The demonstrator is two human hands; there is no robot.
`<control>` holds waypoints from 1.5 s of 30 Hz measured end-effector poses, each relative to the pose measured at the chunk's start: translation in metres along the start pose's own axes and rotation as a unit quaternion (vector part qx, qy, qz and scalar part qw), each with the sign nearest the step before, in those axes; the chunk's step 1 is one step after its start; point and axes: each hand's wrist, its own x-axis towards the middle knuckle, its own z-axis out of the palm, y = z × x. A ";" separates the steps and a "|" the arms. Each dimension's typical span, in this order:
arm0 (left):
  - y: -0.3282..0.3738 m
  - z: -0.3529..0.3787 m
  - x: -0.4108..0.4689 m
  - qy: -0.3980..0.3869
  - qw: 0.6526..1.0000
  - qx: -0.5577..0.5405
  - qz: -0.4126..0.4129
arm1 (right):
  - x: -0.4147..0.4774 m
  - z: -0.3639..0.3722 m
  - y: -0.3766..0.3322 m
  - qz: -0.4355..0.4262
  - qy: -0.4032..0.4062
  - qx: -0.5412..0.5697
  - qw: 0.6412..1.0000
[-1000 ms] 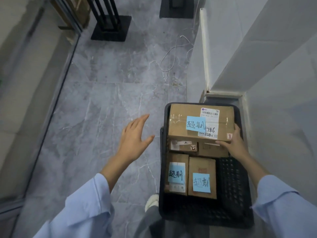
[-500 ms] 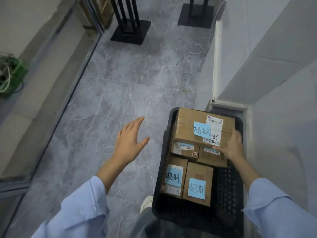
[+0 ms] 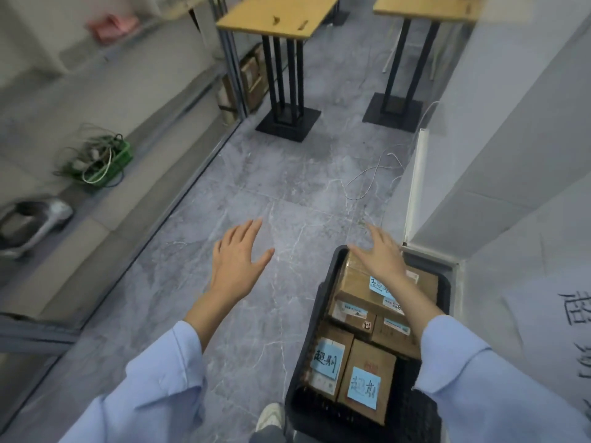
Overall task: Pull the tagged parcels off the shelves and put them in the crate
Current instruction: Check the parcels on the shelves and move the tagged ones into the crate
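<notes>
Parcels [image 3: 371, 356] with blue tags lie stacked in the crate [image 3: 315, 318]. Your hands hold nothing: the right hand [image 3: 380, 257] is spread above the crate's far end, the left hand [image 3: 238, 263] open, left of the crate. This drop looks finished; next you need to fetch another tagged one.

Looked forward and down from the head. Sat close above the left hand [image 3: 238, 260], right hand [image 3: 380, 254] and crate [image 3: 335, 270], with the floor [image 3: 256, 174] and tables [image 3: 278, 14] farther off.
</notes>
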 end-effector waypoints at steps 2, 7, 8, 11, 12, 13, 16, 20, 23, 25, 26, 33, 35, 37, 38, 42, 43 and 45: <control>-0.006 -0.025 -0.004 0.020 1.000 0.006 -0.015 | -0.002 -0.010 -0.041 -0.054 -0.009 -0.009 0.998; -0.041 -0.103 -0.023 0.082 0.995 0.029 -0.056 | -0.015 -0.031 -0.158 -0.205 -0.008 -0.048 0.978; -0.051 -0.121 -0.030 0.094 0.993 0.036 -0.069 | -0.020 -0.033 -0.184 -0.231 -0.012 -0.054 0.971; -0.085 -0.175 -0.060 0.134 0.983 0.053 -0.112 | -0.044 -0.036 -0.264 -0.307 -0.018 -0.072 0.949; -0.097 -0.193 -0.073 0.148 0.979 0.061 -0.130 | -0.055 -0.034 -0.291 -0.334 -0.022 -0.076 0.939; -0.110 -0.210 -0.088 0.162 0.973 0.068 -0.148 | -0.067 -0.030 -0.317 -0.361 -0.028 -0.080 0.929; -0.146 -0.256 -0.138 0.193 0.954 0.089 -0.212 | -0.110 -0.012 -0.391 -0.438 -0.049 -0.096 0.893; -0.194 -0.304 -0.220 0.228 0.923 0.109 -0.289 | -0.184 0.025 -0.476 -0.533 -0.077 -0.110 0.835; -0.226 -0.331 -0.290 0.252 0.899 0.110 -0.341 | -0.250 0.057 -0.527 -0.593 -0.093 -0.108 0.792; -0.246 -0.348 -0.340 0.264 0.880 0.116 -0.376 | -0.298 0.079 -0.556 -0.627 -0.102 -0.104 0.765; -0.255 -0.355 -0.366 0.270 0.870 0.120 -0.395 | -0.324 0.090 -0.569 -0.640 -0.108 -0.106 0.753; -0.312 -0.404 -0.562 0.316 0.795 0.139 -0.499 | -0.517 0.167 -0.646 -0.721 -0.160 -0.117 0.664; -0.328 -0.414 -0.618 0.326 0.776 0.149 -0.519 | -0.573 0.189 -0.664 -0.739 -0.167 -0.117 0.642; -0.343 -0.421 -0.668 0.334 0.758 0.158 -0.537 | -0.625 0.213 -0.679 -0.756 -0.173 -0.114 0.622; -0.350 -0.424 -0.691 0.339 0.748 0.162 -0.547 | -0.649 0.225 -0.687 -0.763 -0.175 -0.113 0.612; -0.378 -0.434 -0.773 0.355 0.704 0.168 -0.591 | -0.740 0.269 -0.713 -0.787 -0.188 -0.105 0.577; -0.384 -0.435 -0.791 0.356 0.696 0.165 -0.601 | -0.760 0.279 -0.717 -0.792 -0.193 -0.104 0.570; -0.393 -0.436 -0.823 0.358 0.682 0.158 -0.618 | -0.795 0.298 -0.723 -0.800 -0.206 -0.104 0.554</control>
